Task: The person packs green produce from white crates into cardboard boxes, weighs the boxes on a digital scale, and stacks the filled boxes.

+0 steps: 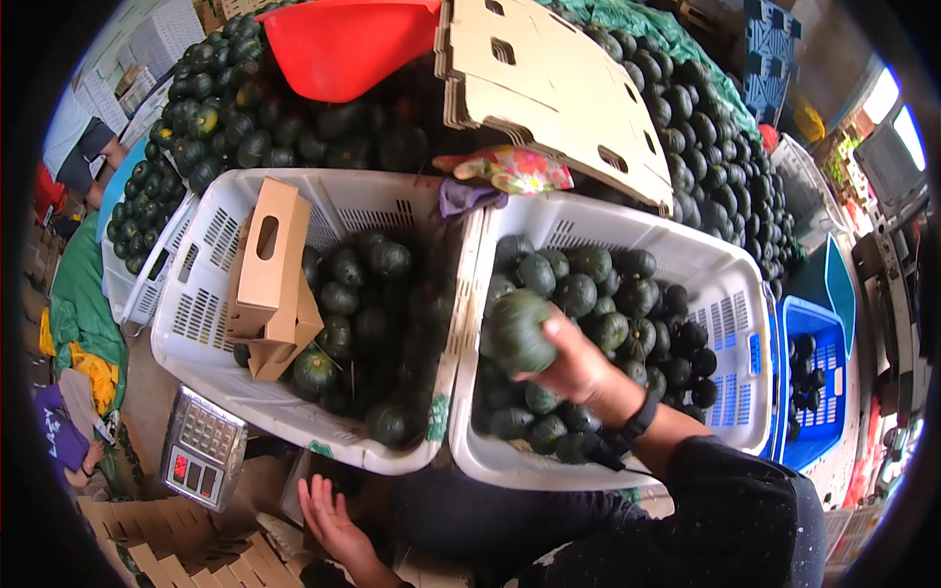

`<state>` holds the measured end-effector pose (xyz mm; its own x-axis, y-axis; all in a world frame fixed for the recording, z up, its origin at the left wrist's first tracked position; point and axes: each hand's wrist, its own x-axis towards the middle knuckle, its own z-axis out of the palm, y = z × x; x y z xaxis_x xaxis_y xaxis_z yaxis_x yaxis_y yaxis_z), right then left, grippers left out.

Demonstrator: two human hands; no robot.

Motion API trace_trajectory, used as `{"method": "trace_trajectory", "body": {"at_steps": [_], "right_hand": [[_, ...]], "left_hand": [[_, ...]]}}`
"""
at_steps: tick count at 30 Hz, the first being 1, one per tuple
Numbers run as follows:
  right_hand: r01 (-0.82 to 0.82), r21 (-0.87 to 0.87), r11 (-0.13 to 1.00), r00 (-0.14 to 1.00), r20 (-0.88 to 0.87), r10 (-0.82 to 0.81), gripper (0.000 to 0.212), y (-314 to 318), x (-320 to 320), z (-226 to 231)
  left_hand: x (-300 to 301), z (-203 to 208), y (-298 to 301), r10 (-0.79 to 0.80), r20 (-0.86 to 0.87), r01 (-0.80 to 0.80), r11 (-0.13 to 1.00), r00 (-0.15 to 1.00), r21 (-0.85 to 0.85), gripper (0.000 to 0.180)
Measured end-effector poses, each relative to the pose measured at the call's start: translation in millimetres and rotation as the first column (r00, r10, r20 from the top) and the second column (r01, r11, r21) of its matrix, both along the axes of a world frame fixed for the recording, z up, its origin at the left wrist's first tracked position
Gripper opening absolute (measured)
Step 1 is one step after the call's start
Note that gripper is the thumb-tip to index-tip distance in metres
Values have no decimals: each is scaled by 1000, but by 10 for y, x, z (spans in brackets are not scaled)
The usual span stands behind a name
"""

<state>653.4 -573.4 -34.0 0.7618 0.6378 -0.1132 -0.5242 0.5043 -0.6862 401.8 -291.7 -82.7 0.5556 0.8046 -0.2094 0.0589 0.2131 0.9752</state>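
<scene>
A round dark green squash (515,328) is held up over the right white crate (598,478) by my right hand (576,361), the fingers wrapped round its side. Under it, several more green squashes (578,292) lie in that crate. My left hand (335,521) is low in front of the left white crate (294,431), palm up, fingers spread and holding nothing. That crate has squashes (338,299) in it and a folded brown cardboard carton (270,245) standing at its left side. A scale with a keypad (206,446) sits left of my left hand.
Behind the crates rise heaps of squash (701,147), with a red tub (348,49) and stacked flat cardboard sheets (549,78) on top. A flowered glove (510,169) lies at the crates' back rims. Cardboard boxes (157,529) stand lower left; a blue crate (828,377) is at right. Other people are at far left.
</scene>
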Motion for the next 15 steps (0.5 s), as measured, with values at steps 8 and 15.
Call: {"method": "trace_trajectory", "body": {"at_steps": [8, 15], "right_hand": [[245, -466, 850, 661, 722, 205, 40, 489, -321, 169], [434, -897, -81, 794, 424, -436, 72, -859, 1024, -1379]], "left_hand": [[-159, 731, -620, -180, 514, 231, 972, 838, -36, 75], [-415, -1102, -191, 30, -631, 301, 861, 775, 410, 54]]}}
